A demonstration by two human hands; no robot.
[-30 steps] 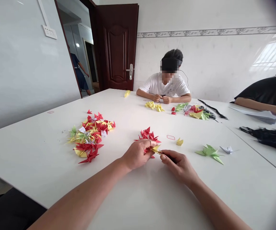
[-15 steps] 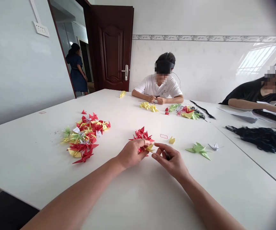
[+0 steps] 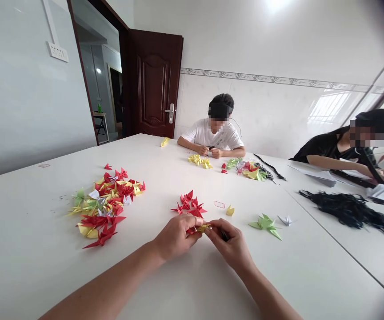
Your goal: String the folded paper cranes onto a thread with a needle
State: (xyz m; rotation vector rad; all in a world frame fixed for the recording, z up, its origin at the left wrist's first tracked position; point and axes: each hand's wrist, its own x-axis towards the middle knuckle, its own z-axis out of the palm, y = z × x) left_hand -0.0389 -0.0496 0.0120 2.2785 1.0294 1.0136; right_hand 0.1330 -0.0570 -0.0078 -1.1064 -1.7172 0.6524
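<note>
A small yellow origami crane (image 3: 202,228) is pinched in my left hand (image 3: 179,234), partly covered by the fingers; a bit of red paper shows beside it. My right hand (image 3: 229,240) is closed, thumb and forefinger on the crane's right end. Something dark is tucked in the right palm, too covered to name. Just beyond my left hand lies a small group of red paper cranes (image 3: 188,204). A folded yellow piece (image 3: 230,210) sits past my right hand, with green cranes (image 3: 266,225) and a white crane (image 3: 287,220) farther right.
A large pile of mixed cranes (image 3: 112,195) lies at left on the white table (image 3: 32,231). Across sits a person in white (image 3: 214,138), near yellow cranes (image 3: 199,161) and a mixed heap (image 3: 254,171). At right are black cords (image 3: 348,209) and a person in black (image 3: 325,149).
My right fingertips have closed in on the yellow crane, which they stood just apart from before. The view has tilted up and turned slightly right. The person in the doorway is mostly gone from sight.
</note>
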